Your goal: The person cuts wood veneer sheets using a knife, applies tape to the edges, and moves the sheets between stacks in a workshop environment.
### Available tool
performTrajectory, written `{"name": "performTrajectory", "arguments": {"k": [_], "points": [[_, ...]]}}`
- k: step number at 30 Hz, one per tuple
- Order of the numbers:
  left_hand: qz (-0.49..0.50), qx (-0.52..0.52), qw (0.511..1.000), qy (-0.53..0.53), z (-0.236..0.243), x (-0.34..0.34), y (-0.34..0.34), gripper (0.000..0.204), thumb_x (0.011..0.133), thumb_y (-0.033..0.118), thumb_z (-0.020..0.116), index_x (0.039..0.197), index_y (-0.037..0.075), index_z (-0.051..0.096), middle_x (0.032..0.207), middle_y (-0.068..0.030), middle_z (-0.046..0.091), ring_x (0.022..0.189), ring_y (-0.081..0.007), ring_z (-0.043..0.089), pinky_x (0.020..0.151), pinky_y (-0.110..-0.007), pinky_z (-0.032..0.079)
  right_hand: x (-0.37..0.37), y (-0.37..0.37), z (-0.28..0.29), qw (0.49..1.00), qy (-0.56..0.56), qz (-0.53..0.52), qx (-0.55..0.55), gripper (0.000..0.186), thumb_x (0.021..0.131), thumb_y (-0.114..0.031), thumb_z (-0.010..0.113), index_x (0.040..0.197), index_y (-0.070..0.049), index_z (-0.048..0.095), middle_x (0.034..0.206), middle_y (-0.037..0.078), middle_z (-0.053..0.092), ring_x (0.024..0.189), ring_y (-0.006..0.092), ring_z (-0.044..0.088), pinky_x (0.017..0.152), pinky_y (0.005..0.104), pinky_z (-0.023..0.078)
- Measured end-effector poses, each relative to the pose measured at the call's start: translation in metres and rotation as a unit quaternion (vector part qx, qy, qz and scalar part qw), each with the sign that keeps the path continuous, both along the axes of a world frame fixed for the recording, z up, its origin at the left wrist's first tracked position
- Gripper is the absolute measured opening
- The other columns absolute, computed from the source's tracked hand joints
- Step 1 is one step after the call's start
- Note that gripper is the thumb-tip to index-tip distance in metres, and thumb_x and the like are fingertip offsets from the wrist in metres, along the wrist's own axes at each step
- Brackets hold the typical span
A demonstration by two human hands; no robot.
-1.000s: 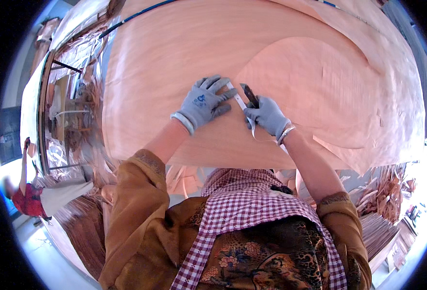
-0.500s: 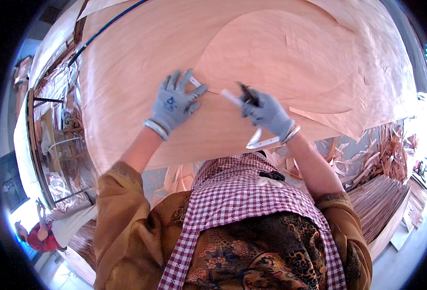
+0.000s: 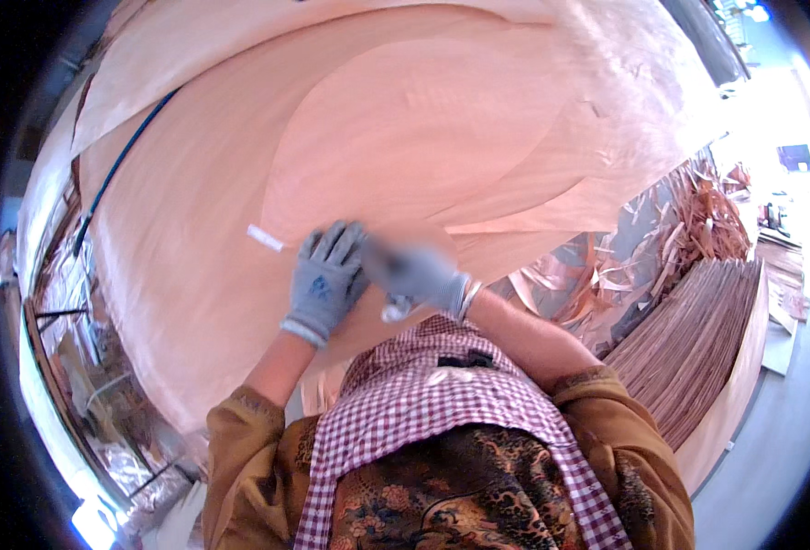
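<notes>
My left hand [image 3: 324, 284], in a grey glove, lies on a large sheet of thin wood veneer [image 3: 194, 257] with its fingers stretched out. Just beyond its fingertips, a short strip of white tape [image 3: 265, 238] is stuck at the edge of a paler, curved veneer piece [image 3: 405, 128]. Close beside the left fingers, my gloved right hand [image 3: 428, 280] is smeared by motion. It grips a small dark tool [image 3: 385, 261] whose kind I cannot make out. A loop of white tape [image 3: 396, 310] hangs under the right hand.
A dark blue hose or rod [image 3: 125, 165] lies across the sheet's far left. Veneer scraps [image 3: 597, 275] cover the floor at the right, beside a stack of veneer sheets [image 3: 689, 348]. A metal frame [image 3: 48, 367] stands at the left.
The view has turned and shifted. The tape strip once under my left fingers now lies uncovered on the veneer. My right hand has come close beside my left, still with the dark tool.
</notes>
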State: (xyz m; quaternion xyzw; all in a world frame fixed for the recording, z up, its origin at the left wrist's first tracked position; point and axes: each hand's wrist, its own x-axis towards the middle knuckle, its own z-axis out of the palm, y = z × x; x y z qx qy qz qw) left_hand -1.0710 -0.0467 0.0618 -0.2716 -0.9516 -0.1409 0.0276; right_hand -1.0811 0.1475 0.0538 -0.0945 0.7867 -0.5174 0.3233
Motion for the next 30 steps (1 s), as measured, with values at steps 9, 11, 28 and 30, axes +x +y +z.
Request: {"name": "performTrajectory", "arguments": {"k": [9, 11, 28, 30], "points": [[0.027, 0.042, 0.999, -0.013, 0.032, -0.042, 0.034, 0.033, 0.079, 0.019, 0.057, 0.109, 0.008, 0.060, 0.116, -0.0113, 0.056, 0.113, -0.0303, 0.047, 0.098, -0.044, 0.034, -0.073, 0.203, 0.117, 0.949, -0.035, -0.279, -0.144, 0.024, 0.083, -0.018, 0.063, 0.101, -0.003, 0.056, 0.073, 0.003, 0.060, 0.053, 0.0044, 0.047, 0.046, 0.0184, 0.038], [-0.007, 0.058, 0.998, 0.013, 0.038, -0.078, 0.070, 0.032, 0.079, 0.019, 0.056, 0.109, 0.008, 0.061, 0.116, -0.0111, 0.056, 0.114, -0.0301, 0.047, 0.099, -0.043, 0.033, -0.098, 0.262, 0.136, 0.941, 0.096, -0.325, -0.027, 0.024, 0.085, -0.015, 0.060, 0.106, -0.003, 0.056, 0.075, 0.003, 0.061, 0.053, 0.0031, 0.047, 0.046, 0.0161, 0.037], [-0.091, 0.026, 0.991, 0.099, -0.019, -0.253, 0.314, 0.042, 0.085, 0.026, 0.053, 0.124, 0.010, 0.052, 0.131, -0.0094, 0.047, 0.122, -0.0280, 0.042, 0.105, -0.044, 0.028, -0.269, 0.338, 0.014, 0.968, -0.027, -0.248, -0.040, 0.018, 0.083, -0.010, 0.058, 0.097, 0.000, 0.053, 0.074, 0.008, 0.062, 0.059, 0.0113, 0.058, 0.049, 0.0254, 0.045], [-0.104, 0.044, 0.989, 0.099, -0.015, -0.263, 0.321, 0.043, 0.085, 0.026, 0.053, 0.124, 0.010, 0.051, 0.131, -0.0086, 0.048, 0.121, -0.0279, 0.042, 0.104, -0.044, 0.028, -0.273, 0.340, 0.010, 0.972, -0.020, -0.236, -0.004, 0.020, 0.082, -0.012, 0.059, 0.097, 0.000, 0.053, 0.073, 0.008, 0.062, 0.058, 0.0122, 0.059, 0.051, 0.0261, 0.046]]}}
